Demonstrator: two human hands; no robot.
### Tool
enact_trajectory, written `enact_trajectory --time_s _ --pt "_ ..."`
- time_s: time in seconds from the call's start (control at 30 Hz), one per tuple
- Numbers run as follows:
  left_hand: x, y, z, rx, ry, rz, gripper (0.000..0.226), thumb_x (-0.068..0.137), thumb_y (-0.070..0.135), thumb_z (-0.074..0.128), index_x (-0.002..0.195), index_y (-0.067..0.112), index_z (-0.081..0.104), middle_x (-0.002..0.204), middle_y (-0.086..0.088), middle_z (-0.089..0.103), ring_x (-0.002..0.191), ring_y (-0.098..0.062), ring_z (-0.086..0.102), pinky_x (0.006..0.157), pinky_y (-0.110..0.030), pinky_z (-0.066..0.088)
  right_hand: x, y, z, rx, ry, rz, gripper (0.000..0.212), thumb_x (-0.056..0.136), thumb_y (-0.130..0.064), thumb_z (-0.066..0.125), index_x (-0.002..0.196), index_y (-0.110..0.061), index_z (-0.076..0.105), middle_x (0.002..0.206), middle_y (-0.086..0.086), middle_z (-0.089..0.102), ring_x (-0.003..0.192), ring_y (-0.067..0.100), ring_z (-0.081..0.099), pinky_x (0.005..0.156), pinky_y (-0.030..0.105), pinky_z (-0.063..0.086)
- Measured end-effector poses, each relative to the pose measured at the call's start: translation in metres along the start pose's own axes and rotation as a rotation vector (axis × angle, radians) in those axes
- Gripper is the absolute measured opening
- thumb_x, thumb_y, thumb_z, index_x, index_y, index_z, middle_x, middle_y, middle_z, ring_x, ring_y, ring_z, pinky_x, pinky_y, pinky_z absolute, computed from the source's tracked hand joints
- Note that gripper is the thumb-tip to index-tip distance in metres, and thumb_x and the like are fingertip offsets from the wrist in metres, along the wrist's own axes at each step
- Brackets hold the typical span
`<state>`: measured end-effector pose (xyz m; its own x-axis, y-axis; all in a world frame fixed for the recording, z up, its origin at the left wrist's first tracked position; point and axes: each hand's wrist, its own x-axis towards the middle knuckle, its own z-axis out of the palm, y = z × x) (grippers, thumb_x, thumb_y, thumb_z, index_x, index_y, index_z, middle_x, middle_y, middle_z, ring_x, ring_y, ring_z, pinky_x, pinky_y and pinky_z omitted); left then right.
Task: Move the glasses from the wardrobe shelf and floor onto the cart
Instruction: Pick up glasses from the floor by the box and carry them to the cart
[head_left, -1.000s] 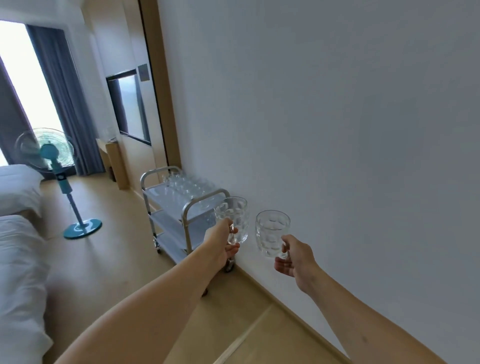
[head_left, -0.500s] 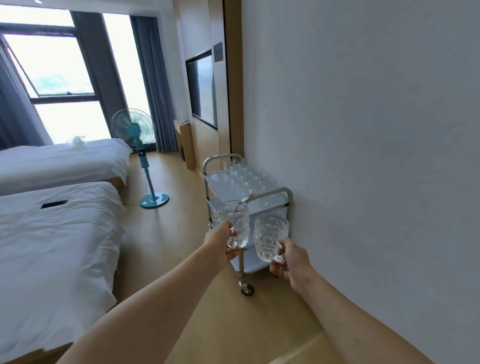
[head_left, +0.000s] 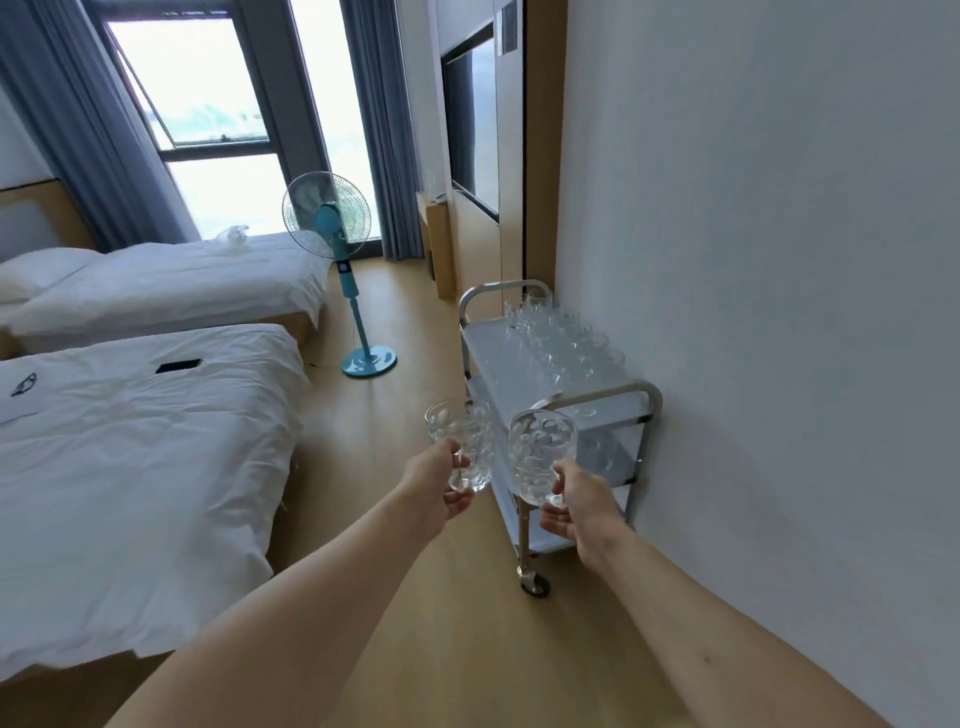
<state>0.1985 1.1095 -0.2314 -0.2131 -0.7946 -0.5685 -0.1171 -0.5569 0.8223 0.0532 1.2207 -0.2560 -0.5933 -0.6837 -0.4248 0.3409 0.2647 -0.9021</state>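
My left hand (head_left: 436, 486) grips a clear patterned stemmed glass (head_left: 462, 441) by its stem, upright. My right hand (head_left: 582, 512) holds a second matching glass (head_left: 540, 452) the same way, just to the right of the first. Both glasses hang in the air in front of the near end of a steel three-tier cart (head_left: 602, 395) that stands along the white wall. Several clear glasses (head_left: 558, 335) stand in rows on the cart's top shelf, toward the wall side.
Two white beds fill the left, the near bed (head_left: 130, 467) with a dark phone (head_left: 178, 366) on it. A blue standing fan (head_left: 332, 260) stands on the wooden floor beyond. A wall-mounted TV (head_left: 470, 130) and a low wooden cabinet (head_left: 434, 244) lie past the cart.
The view has swung right and moved closer to the cart, which now sits directly ahead. Both hands still hold their glasses, now nearer the cart's near handle.
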Motion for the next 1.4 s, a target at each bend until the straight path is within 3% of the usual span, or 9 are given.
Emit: enact_trajectory --time_s 0.37,0.47,0.63,0.93,1.17,1.4 --pt "0.098 0.044 -0.025 -0.04 0.019 -0.034 0.027 0.097 0.031 0.053 0.09 0.007 0.063 0.1 -0.021 0.058 0.071 -0.027 0.057 0.059 -0.031 0.053 0.093 -0.017 0.074 -0.065 -0.022 0.03 0.027 0.099 -0.034 0.055 0.091 -0.008 0.061 0.098 0.016 0.061 0.082 0.027 0.061 0.067 0.037 0.06" --pt "0.133 0.067 -0.035 -0.034 0.014 -0.025 0.027 0.098 0.031 0.053 0.09 0.007 0.063 0.096 -0.018 0.056 0.072 -0.027 0.058 0.061 -0.032 0.053 0.121 -0.027 0.105 -0.062 -0.023 0.026 0.028 0.097 -0.033 0.055 0.094 -0.006 0.062 0.097 0.016 0.062 0.082 0.026 0.061 0.072 0.04 0.061" --pt "0.21 0.115 -0.062 -0.013 -0.017 -0.036 0.028 0.098 0.033 0.054 0.092 0.007 0.064 0.095 -0.018 0.056 0.069 -0.026 0.058 0.061 -0.032 0.053 0.181 -0.049 0.173 -0.039 0.044 0.021 0.025 0.095 -0.029 0.057 0.083 -0.008 0.06 0.08 0.01 0.058 0.073 0.024 0.06 0.072 0.041 0.061" --pt "0.328 0.19 -0.105 0.037 -0.085 -0.059 0.029 0.098 0.033 0.054 0.092 0.007 0.065 0.09 -0.018 0.058 0.072 -0.028 0.059 0.06 -0.031 0.054 0.265 -0.063 0.266 -0.024 0.132 0.073 0.026 0.095 -0.032 0.056 0.084 -0.009 0.059 0.084 0.015 0.059 0.073 0.027 0.061 0.071 0.042 0.062" --pt "0.394 0.219 -0.11 0.06 -0.106 -0.097 0.028 0.097 0.033 0.055 0.09 0.008 0.065 0.095 -0.018 0.058 0.079 -0.03 0.059 0.061 -0.032 0.054 0.315 -0.069 0.299 -0.026 0.169 0.127 0.027 0.097 -0.033 0.056 0.084 -0.009 0.057 0.087 0.016 0.06 0.074 0.027 0.06 0.076 0.044 0.061" --pt "0.461 0.241 -0.102 0.094 -0.11 -0.138 0.029 0.099 0.034 0.054 0.092 0.008 0.065 0.086 -0.016 0.06 0.064 -0.025 0.058 0.057 -0.029 0.054 0.385 -0.08 0.321 -0.013 0.212 0.142 0.027 0.097 -0.03 0.056 0.082 -0.008 0.055 0.08 0.015 0.059 0.068 0.026 0.059 0.076 0.046 0.061"
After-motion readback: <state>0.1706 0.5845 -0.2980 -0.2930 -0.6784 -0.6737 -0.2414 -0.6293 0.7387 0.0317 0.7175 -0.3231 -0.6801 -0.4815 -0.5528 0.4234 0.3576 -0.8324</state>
